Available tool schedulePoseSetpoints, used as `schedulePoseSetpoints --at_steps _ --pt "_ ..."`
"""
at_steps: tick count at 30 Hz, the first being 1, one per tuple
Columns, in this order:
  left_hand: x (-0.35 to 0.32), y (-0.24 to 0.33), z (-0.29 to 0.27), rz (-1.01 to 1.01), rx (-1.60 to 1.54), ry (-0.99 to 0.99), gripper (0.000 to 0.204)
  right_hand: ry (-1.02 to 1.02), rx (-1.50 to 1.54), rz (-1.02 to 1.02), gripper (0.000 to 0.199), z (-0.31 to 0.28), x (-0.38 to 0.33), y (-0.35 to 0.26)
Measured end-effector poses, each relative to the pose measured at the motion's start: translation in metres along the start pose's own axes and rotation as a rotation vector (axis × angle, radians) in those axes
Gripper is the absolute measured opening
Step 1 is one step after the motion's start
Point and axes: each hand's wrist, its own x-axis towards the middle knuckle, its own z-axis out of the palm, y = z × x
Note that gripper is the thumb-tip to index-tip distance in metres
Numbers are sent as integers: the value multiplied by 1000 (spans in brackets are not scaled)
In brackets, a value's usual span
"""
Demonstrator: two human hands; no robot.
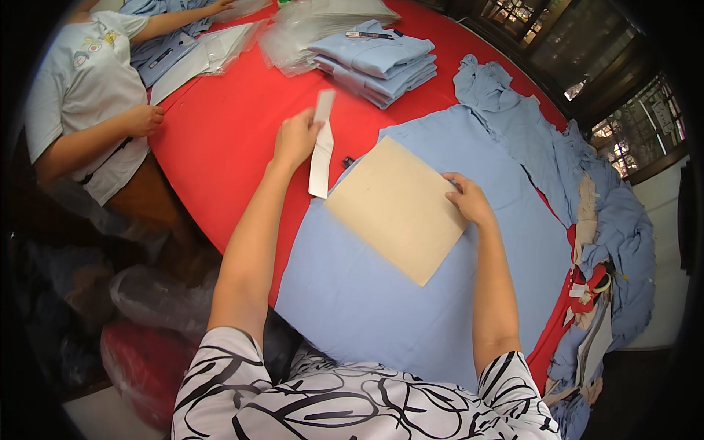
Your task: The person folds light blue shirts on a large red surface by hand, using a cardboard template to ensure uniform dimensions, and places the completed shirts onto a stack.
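A light blue garment [352, 293] lies spread over the red-covered table in front of me. On top of it rests a beige cardboard sheet [396, 209], turned at an angle. My right hand [469, 199] grips the sheet's right edge, thumb and fingers closed around it. Raised at the sheet's far left corner, my left hand [297, 138] holds a white folded strip [321, 150], which looks like paper or card and is slightly blurred at its top. A small dark object [347, 161] sits beside the cardboard's left edge.
Folded blue shirts [374, 62] are stacked at the far side, near clear plastic bags [293, 37]. Crumpled blue garments [616, 249] hang along the table's right edge, with a tape roll [602, 283] there. Another person [88, 103] works at the far left.
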Motion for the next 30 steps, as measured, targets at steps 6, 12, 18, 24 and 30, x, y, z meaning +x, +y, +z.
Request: schedulePoseSetpoints --at_steps 6,12,18,24,30 --pt "-11 23 -20 136 209 71 44 86 -80 -17 44 9 -8 -15" --pt "-97 4 1 317 281 -292 41 140 40 -55 41 12 -19 -13" --pt "-103 -29 1 283 193 -40 31 127 73 -34 38 12 -20 -20" --pt "-143 5 -27 -10 -25 -255 17 160 -76 -79 39 16 -12 -8" --pt "-148 -3 -30 24 57 -191 20 147 -105 -95 39 14 -6 -4"
